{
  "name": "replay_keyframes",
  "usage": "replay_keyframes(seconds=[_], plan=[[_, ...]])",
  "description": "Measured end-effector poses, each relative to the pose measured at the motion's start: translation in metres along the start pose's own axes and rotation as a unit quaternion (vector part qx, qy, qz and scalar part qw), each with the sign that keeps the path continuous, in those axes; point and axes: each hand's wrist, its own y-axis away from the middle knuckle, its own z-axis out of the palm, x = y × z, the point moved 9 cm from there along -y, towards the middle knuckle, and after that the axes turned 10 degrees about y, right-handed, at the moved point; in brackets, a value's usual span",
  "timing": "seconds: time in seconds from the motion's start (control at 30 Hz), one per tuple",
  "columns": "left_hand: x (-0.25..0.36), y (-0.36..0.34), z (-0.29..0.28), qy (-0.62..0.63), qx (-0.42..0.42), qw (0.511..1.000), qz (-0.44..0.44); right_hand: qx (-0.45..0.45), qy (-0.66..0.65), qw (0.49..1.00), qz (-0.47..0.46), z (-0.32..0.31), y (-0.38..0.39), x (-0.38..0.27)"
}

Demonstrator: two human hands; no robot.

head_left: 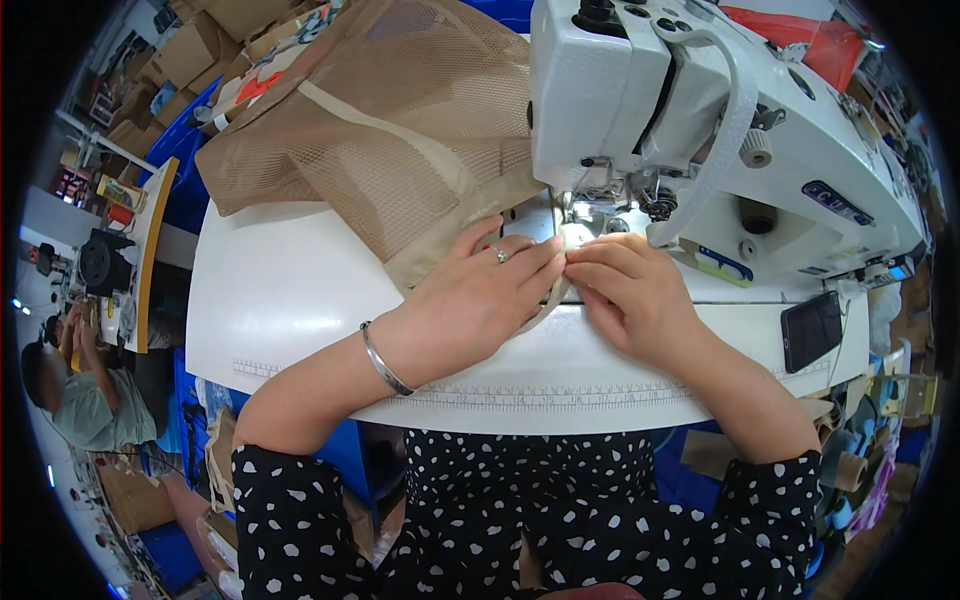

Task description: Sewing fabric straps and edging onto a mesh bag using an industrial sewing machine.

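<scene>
My left hand [455, 300], with a ring and a silver bracelet, rests partly on brown mesh fabric [370, 120] with a beige band. Its fingertips press together on a narrow beige strip [548, 308] just in front of the lit needle area of a white sewing machine [600, 110]. My right hand [640, 290] meets them from the other side, its fingers pinched at the same strip. The strip's end curves down between my hands. My fingers hide most of the point where strip and fabric meet.
A black phone [811, 332] lies at the right on the white sewing table [270, 300], with a cable beside it. A printed ruler [560, 400] follows the front edge. At far left, another person [95, 395] works at a separate table. Cardboard boxes [190, 50] stand behind.
</scene>
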Motion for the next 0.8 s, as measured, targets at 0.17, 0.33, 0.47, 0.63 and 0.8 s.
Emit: replay_keyframes(seconds=[0.17, 0.33, 0.47, 0.63, 0.8], plan=[[-0.005, -0.006, -0.002, 0.018, 0.026, 0.999, -0.013, -0.035, 0.025, 0.998, 0.038, 0.004, 0.0, 0.007], [-0.008, -0.019, 0.001, 0.042, 0.016, 0.998, -0.046, -0.024, 0.029, 0.998, 0.046, 0.003, -0.003, 0.007], [0.001, -0.009, -0.025, -0.071, 0.018, 0.997, -0.01, -0.053, 0.039, 0.996, 0.054, 0.006, -0.003, 0.008], [-0.047, 0.056, -0.087, -0.12, 0.064, 0.985, -0.106, -0.06, 0.041, 0.996, 0.049, 0.006, -0.001, 0.007], [-0.106, 0.083, -0.092, -0.187, 0.131, 0.965, -0.13, -0.066, 0.058, 0.995, 0.044, 0.009, 0.0, 0.003]])
